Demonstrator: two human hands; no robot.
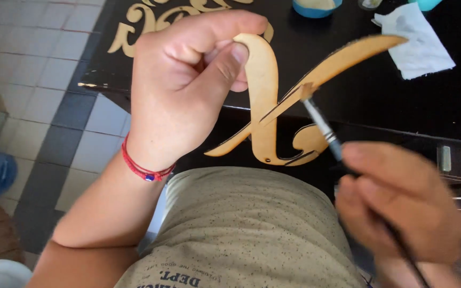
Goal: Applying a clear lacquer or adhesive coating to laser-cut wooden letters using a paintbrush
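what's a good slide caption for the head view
Left hand holds a curly wooden cutout while the right hand touches a thin paintbrush to its edge, above a black table.

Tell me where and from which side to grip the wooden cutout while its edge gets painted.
Probably best at the top loop of the cutout, coming from the left, as the left hand does now: thumb and fingers pinch that curl. It is thin, flat and held upright, so a pinch across its faces there looks steady. That keeps fingers off the right-hand stroke, where the brush in the right hand touches.
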